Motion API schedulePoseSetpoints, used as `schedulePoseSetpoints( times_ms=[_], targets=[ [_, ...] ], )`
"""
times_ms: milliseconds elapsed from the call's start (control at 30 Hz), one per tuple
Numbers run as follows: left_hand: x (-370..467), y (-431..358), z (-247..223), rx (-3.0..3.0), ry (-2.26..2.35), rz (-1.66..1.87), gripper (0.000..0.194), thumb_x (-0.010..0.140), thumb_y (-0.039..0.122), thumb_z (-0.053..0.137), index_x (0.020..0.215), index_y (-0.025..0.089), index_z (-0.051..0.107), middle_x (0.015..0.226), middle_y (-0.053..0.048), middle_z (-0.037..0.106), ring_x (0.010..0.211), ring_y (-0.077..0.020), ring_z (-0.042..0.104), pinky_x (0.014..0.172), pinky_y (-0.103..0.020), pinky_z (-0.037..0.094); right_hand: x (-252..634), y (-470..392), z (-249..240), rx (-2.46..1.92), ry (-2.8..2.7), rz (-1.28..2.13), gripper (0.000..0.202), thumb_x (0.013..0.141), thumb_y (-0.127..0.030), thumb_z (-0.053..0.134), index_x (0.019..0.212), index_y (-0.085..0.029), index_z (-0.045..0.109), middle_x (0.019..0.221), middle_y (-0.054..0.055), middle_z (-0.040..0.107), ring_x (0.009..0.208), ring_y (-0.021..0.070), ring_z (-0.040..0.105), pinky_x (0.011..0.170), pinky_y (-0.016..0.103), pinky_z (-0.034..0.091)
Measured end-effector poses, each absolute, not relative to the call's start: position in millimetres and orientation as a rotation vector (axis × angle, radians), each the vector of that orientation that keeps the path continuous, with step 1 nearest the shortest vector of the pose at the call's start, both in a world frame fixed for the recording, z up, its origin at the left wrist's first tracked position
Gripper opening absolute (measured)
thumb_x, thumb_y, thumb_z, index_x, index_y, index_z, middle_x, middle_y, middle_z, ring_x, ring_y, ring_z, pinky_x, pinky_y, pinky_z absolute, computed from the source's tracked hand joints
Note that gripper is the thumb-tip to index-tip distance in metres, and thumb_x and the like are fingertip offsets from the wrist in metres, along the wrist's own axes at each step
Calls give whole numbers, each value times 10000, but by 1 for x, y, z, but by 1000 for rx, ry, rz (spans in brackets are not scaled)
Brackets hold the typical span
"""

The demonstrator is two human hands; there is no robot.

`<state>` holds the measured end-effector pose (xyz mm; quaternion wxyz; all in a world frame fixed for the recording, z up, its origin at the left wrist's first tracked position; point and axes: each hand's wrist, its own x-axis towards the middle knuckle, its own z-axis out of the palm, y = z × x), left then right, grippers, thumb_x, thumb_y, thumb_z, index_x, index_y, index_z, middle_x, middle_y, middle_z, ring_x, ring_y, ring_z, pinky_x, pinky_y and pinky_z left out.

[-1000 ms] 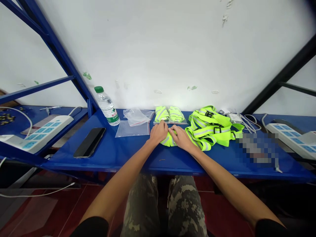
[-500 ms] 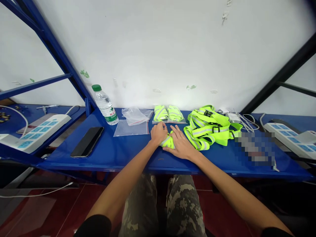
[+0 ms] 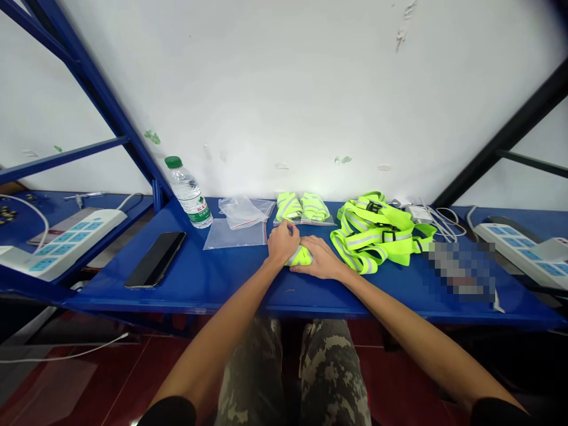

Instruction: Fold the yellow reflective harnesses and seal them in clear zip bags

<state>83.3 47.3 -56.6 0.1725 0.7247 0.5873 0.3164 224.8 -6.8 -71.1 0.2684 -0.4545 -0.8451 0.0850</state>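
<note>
Between my two hands, on the blue table, lies a folded bundle of neon-yellow reflective strap (image 3: pixel 300 256) with a grey stripe. My left hand (image 3: pixel 284 241) is curled closed on its left side. My right hand (image 3: pixel 320 258) wraps round the right side, its fingers pressed against the bundle and partly hidden. Just behind them, two similar bundles sit in clear bags, a left bagged bundle (image 3: pixel 288 206) and a right bagged bundle (image 3: pixel 315 206). To the right is a loose pile of reflective straps (image 3: pixel 373 231) with black buckles.
Empty zip bags (image 3: pixel 237 232) lie left of my hands. A water bottle (image 3: pixel 190 192) and a black phone (image 3: pixel 155 260) are farther left. White cables (image 3: pixel 444 222) lie behind the strap pile at right. Power strips (image 3: pixel 62 242) stand on the neighbouring tables. A wall rises behind the blue table (image 3: pixel 213 290).
My right hand's fingers, spread across the top before, are now drawn in around the bundle's right side. The bundle looks more compact. My left hand has shifted slightly towards me.
</note>
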Motion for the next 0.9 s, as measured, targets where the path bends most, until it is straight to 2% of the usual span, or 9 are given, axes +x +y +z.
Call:
schedulePoseSetpoints(
  times_ms=[67, 133, 200, 267, 333, 467, 667, 800, 900],
  targets=[
    [73, 50, -49, 2171, 1653, 912, 219, 941, 322, 417, 940, 201, 600, 810, -54, 690, 824, -208, 642, 775, -320, 457, 225, -6, -72, -1206, -2276, 225, 637, 753, -592, 705, 1226, -184, 579, 1207, 106, 652, 1075, 281, 584, 933, 436, 440],
    [54, 55, -41, 2338, 1711, 962, 228, 939, 272, 407, 998, 184, 609, 1000, -103, 687, 996, -241, 610, 882, -358, 440, 225, -6, -73, -1193, -2261, 222, 658, 777, -584, 687, 1286, -191, 549, 1254, 107, 632, 1125, 278, 570, 971, 440, 419],
    [31, 60, -33, 2479, 1878, 910, 269, 898, 200, 444, 1115, 186, 602, 1212, -143, 625, 1187, -307, 514, 964, -433, 397, 224, -4, -74, -1211, -2240, 210, 664, 792, -587, 670, 1309, -192, 535, 1277, 112, 621, 1156, 280, 561, 1001, 453, 400],
    [9, 66, -27, 2535, 2055, 749, 349, 836, 143, 494, 1170, 174, 590, 1295, -177, 578, 1286, -373, 423, 1015, -526, 338, 223, -3, -75, -1245, -2224, 194, 653, 799, -592, 658, 1302, -190, 543, 1285, 116, 616, 1167, 287, 559, 1010, 466, 395],
    [-6, 71, -24, 2505, 2124, 567, 378, 809, 106, 493, 1172, 154, 592, 1193, -195, 634, 1226, -385, 481, 991, -549, 353, 221, -3, -75, -1275, -2208, 176, 644, 803, -594, 651, 1287, -181, 555, 1284, 121, 617, 1169, 294, 559, 1007, 474, 402],
    [-11, 79, -26, 2378, 2070, 520, 308, 837, 124, 476, 1098, 179, 628, 1014, -153, 706, 1032, -323, 621, 880, -441, 449, 222, -3, -77, -1265, -2153, 146, 625, 801, -580, 658, 1274, -181, 572, 1268, 128, 625, 1168, 295, 567, 1005, 481, 423],
    [19, 67, -36, 2338, 1525, 774, 210, 829, 205, 567, 1017, 219, 659, 909, -53, 743, 868, -212, 680, 792, -303, 499, 237, -5, -78, -1272, -1909, 212, 615, 742, -559, 720, 1235, -210, 606, 1204, 107, 665, 1113, 285, 616, 973, 467, 483],
    [40, 58, -48, 2269, 1235, 760, 249, 774, 122, 560, 986, 188, 671, 823, -44, 737, 744, -178, 678, 722, -274, 513, 244, -8, -73, -1257, -1796, 320, 603, 731, -535, 738, 1217, -200, 615, 1188, 102, 677, 1091, 276, 637, 970, 441, 495],
    [45, 61, -56, 2119, 1061, 752, 230, 719, 72, 557, 905, 163, 658, 814, -42, 736, 735, -163, 682, 680, -247, 516, 246, -9, -71, -1222, -1866, 338, 593, 732, -530, 739, 1217, -212, 616, 1194, 97, 672, 1091, 277, 634, 959, 437, 499]
  ],
)
